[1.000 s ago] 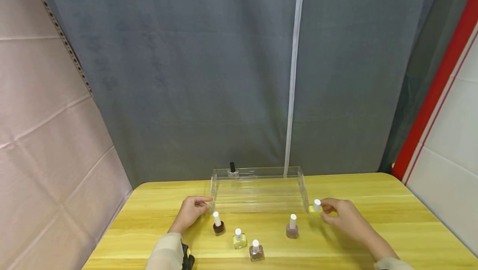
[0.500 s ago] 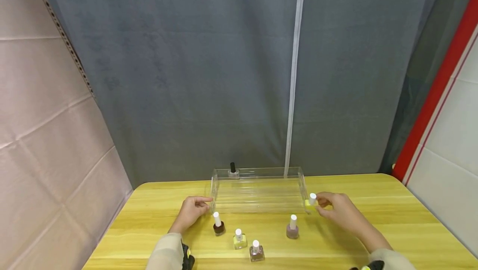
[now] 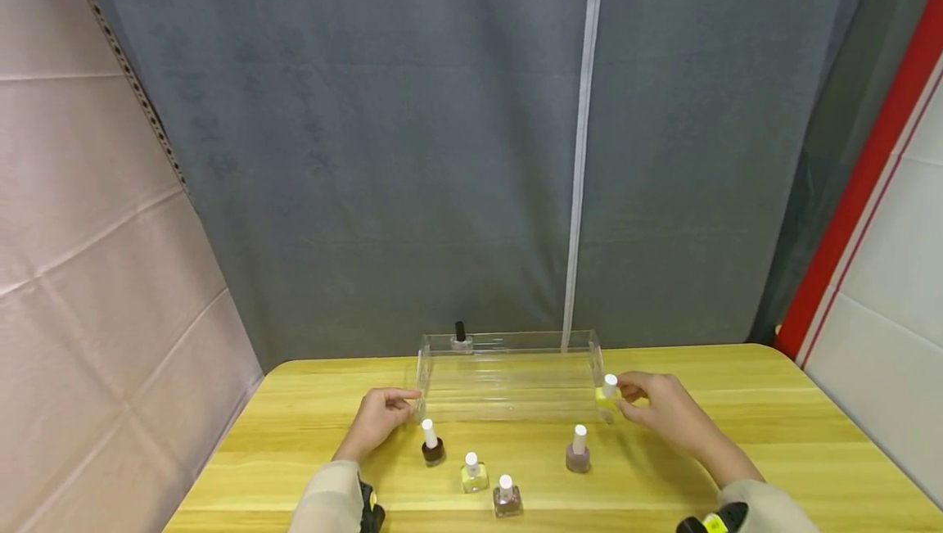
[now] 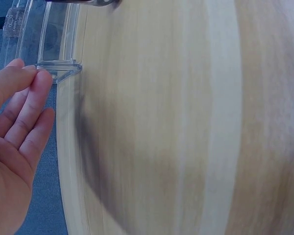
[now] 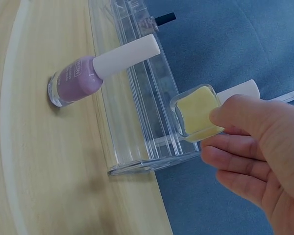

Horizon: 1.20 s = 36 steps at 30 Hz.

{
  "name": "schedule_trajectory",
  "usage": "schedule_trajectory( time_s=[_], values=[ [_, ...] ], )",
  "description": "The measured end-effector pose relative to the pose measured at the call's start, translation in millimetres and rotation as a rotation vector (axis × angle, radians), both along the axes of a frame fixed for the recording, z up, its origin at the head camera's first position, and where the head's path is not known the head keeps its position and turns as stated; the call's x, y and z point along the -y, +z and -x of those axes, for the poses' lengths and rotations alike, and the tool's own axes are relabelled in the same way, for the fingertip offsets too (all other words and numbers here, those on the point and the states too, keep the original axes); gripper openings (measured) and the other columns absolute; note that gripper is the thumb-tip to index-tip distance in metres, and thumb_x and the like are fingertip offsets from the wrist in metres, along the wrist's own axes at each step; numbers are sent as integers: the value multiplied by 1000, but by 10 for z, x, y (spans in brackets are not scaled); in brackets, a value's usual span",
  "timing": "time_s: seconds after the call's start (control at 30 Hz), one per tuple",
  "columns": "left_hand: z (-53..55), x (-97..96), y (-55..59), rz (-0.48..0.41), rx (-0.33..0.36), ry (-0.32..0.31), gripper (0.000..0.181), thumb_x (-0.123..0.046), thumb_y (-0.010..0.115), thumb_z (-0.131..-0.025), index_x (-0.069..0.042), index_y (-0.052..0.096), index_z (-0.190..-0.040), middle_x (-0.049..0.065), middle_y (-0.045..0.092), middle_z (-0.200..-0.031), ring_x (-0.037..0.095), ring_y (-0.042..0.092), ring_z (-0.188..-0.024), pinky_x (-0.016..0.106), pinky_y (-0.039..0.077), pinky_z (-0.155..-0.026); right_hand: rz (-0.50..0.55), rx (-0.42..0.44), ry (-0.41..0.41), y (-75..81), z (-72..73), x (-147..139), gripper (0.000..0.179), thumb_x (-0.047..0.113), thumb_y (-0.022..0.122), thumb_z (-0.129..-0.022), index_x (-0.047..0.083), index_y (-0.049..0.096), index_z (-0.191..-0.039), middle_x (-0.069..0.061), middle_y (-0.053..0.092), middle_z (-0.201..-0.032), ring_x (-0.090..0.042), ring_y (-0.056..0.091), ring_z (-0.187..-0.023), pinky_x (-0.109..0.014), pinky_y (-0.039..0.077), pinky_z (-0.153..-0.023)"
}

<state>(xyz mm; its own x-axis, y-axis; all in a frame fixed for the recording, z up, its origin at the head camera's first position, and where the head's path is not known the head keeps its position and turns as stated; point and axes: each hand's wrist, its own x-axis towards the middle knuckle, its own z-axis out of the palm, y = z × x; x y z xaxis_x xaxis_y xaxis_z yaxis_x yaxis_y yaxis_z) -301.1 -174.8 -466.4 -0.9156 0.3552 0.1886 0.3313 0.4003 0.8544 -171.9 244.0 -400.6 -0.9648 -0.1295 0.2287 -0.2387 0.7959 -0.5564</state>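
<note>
Between right thumb and fingers, my right hand (image 3: 659, 410) pinches a square bottle of yellow nail polish (image 5: 198, 111) with a white cap, at the right end of a clear plastic stepped rack (image 3: 508, 417). In the right wrist view the bottle is in front of the rack's steps. My left hand (image 3: 379, 418) pinches the rack's left end panel with thumb and forefinger; the left wrist view shows those fingertips at its corner. A black-capped clear polish bottle (image 3: 462, 343) stands on the rack's back step at the left.
Before the rack on the wooden table (image 3: 295, 467) stand white-capped polishes: a dark one (image 3: 433, 451), a yellow one (image 3: 475, 477), a brownish one (image 3: 507, 502) and a lilac one (image 3: 578, 458). A grey curtain (image 3: 368, 148) hangs behind the table.
My right hand has moved left and slightly away from me, bringing the yellow nail polish up to the rack's right end. My left hand has stayed at the left end.
</note>
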Motion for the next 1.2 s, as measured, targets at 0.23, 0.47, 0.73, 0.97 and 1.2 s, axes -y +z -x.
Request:
schedule_trajectory(
  time_s=[0.23,0.47,0.73,0.97,1.2],
  values=[
    [0,0,-6,9,40,11,25,6,62,-82,5,67,-107,14,64,-79,15,55,-65,24,45,-53,14,-27,37,24,51,13,26,4,68,-81,-5,65,-105,-9,67,-94,-21,64,-82,-34,53,-68],
    [-16,4,-4,2,60,14,26,3,63,-83,5,67,-109,17,64,-80,16,54,-65,23,43,-52,31,-3,23,32,107,28,25,3,67,-81,-3,65,-105,-10,67,-96,-21,64,-83,-35,53,-70],
    [-117,-34,166,-1,69,-4,26,9,59,-83,10,64,-109,24,62,-82,26,57,-68,26,45,-53,34,-15,43,44,155,41,24,3,65,-82,-4,65,-106,-10,67,-98,-22,64,-85,-37,53,-72],
    [2,0,-12,9,64,2,26,4,62,-84,5,66,-110,18,63,-81,14,54,-65,23,44,-54,31,-25,78,56,186,70,25,5,65,-83,-4,64,-106,-9,67,-97,-23,64,-85,-38,53,-72],
    [3,7,-18,1,28,1,25,4,63,-82,5,67,-107,18,64,-78,15,55,-63,23,46,-55,29,16,54,81,221,91,25,5,65,-83,-4,64,-107,-9,67,-98,-22,63,-86,-35,53,-72]
  ],
)
